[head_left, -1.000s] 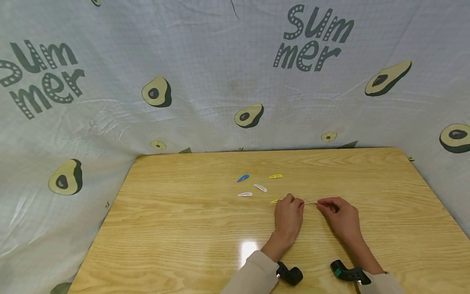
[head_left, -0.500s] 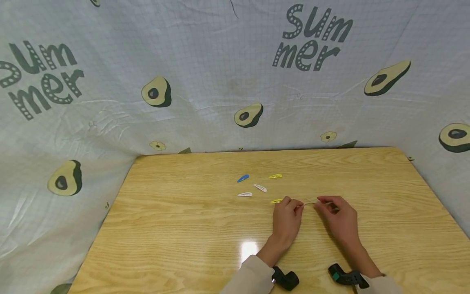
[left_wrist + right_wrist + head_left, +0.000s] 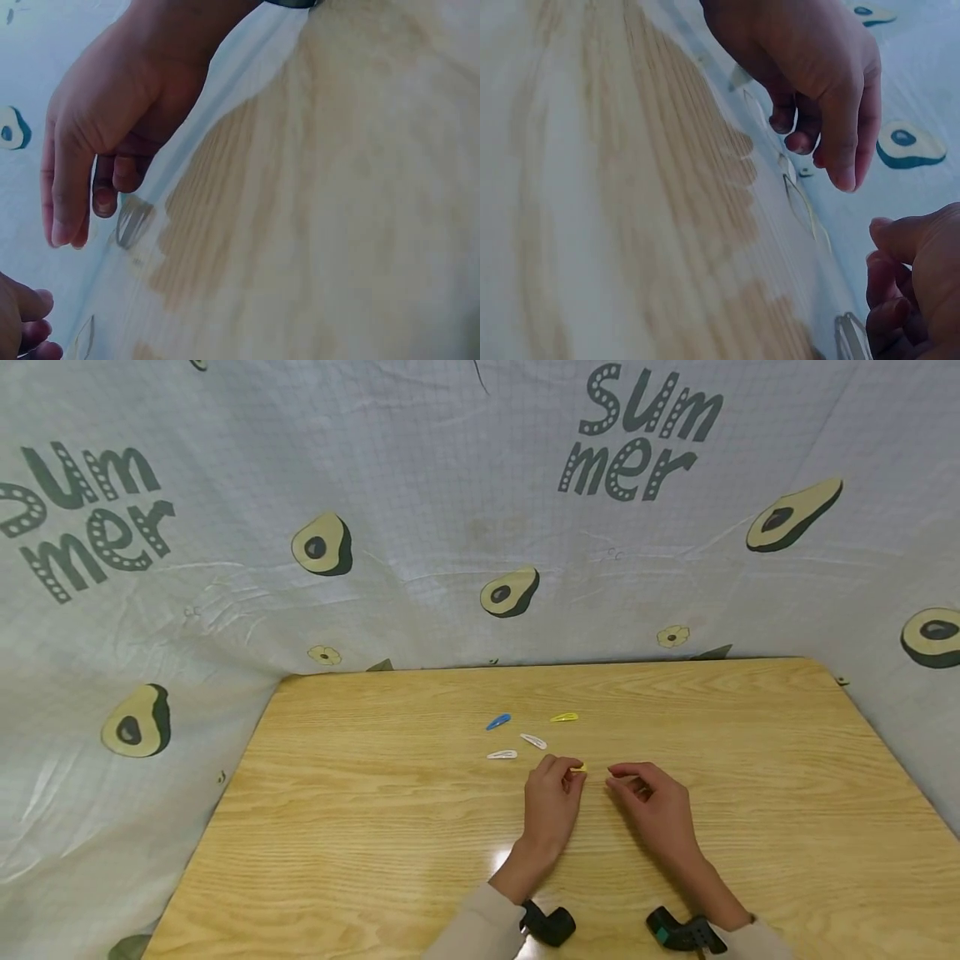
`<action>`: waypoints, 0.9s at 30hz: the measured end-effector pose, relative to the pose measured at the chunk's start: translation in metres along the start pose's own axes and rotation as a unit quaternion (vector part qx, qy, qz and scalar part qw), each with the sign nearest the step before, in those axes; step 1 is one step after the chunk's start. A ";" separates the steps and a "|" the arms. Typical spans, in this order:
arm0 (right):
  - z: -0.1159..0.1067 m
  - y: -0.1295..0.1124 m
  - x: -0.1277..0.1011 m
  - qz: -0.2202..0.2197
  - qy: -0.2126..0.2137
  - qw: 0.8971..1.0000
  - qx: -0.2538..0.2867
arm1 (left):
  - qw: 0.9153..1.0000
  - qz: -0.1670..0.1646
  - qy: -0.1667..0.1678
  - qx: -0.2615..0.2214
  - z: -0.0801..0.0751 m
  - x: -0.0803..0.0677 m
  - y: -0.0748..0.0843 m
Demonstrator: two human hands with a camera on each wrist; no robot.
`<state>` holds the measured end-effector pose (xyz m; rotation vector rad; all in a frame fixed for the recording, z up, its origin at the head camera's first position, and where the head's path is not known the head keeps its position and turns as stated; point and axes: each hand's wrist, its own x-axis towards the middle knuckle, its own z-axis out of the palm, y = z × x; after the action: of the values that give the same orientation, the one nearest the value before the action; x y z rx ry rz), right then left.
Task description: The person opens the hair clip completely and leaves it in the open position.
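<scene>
My left hand point(image 3: 561, 774) hovers over the wooden table point(image 3: 360, 827), fingers loosely curled, fingertips just beside a yellow hair clip point(image 3: 578, 767). In the left wrist view its fingers point(image 3: 67, 217) hang down with nothing in them. My right hand point(image 3: 621, 777) is a short gap to the right, fingers also loosely curled; in the right wrist view those fingers point(image 3: 832, 150) hold nothing. Beyond the hands lie a blue clip point(image 3: 498, 721), another yellow clip point(image 3: 564, 717) and two white clips point(image 3: 533, 742) point(image 3: 502, 754). No thin strand shows between the hands.
A grey cloth printed with avocados and "Summer" point(image 3: 637, 435) walls the table at the back and both sides. Black wrist-camera mounts point(image 3: 551, 925) point(image 3: 678, 933) sit at the near edge. Bare wood spreads left and right of the hands.
Both hands have shifted left and slightly nearer to each other. The thin strand stretched between them earlier is no longer visible. The left fingers now reach the near yellow clip.
</scene>
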<state>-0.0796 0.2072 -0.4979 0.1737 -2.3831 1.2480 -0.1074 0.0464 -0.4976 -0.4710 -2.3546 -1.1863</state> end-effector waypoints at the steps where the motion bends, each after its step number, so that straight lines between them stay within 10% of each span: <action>1: 0.003 -0.001 0.000 0.001 -0.003 1.000 0.004 | 1.000 -0.001 -0.001 -0.003 -0.003 0.001 -0.003; 15: 0.035 -0.011 0.014 -0.006 -0.023 1.000 0.018 | 0.998 -0.010 -0.050 -0.035 -0.031 0.001 -0.031; 27: 0.045 -0.017 0.023 0.010 -0.064 0.995 -0.072 | 0.997 0.016 -0.046 -0.063 -0.036 -0.005 -0.042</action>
<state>-0.1096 0.1627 -0.4973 0.1903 -2.5798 1.0989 -0.1150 -0.0076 -0.5092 -0.6157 -2.3485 -1.3304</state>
